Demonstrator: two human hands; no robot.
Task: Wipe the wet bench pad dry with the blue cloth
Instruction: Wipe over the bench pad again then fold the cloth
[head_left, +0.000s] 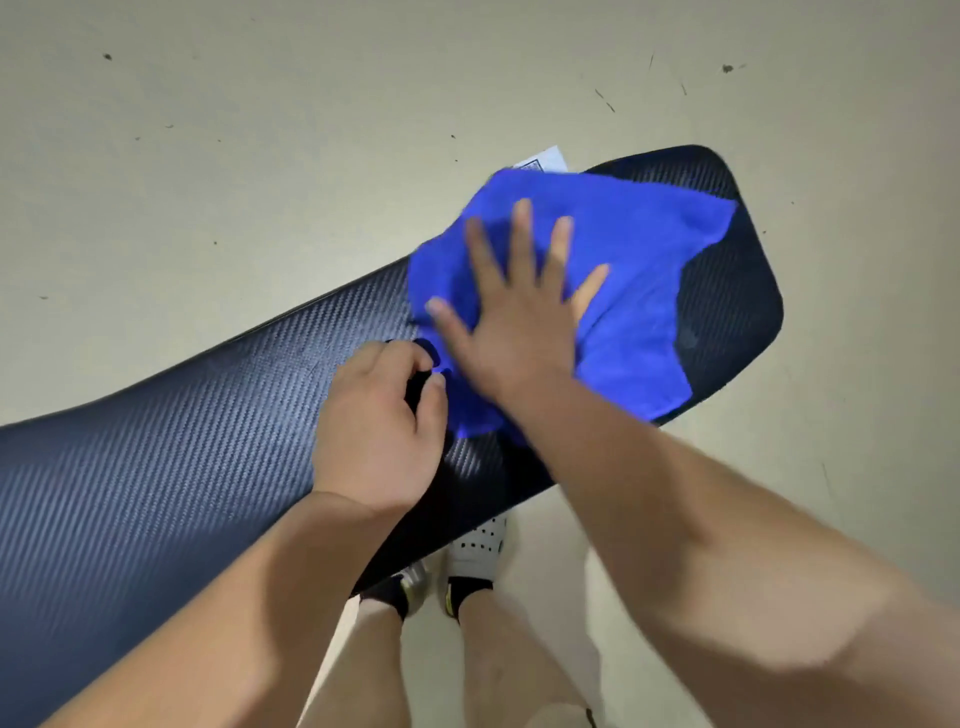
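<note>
A long black bench pad (171, 447) with a carbon-weave texture runs from the lower left up to the right. The blue cloth (639, 291) lies spread over its far right end. My right hand (519, 312) rests flat on the cloth with its fingers spread, slightly blurred. My left hand (379, 426) sits on the pad beside it, fingers curled and pinching the cloth's near corner.
A pale scuffed floor (260, 156) surrounds the pad. A white label (545, 158) pokes out from behind the cloth at the pad's far edge. My feet in white shoes (475, 551) stand under the pad's near edge.
</note>
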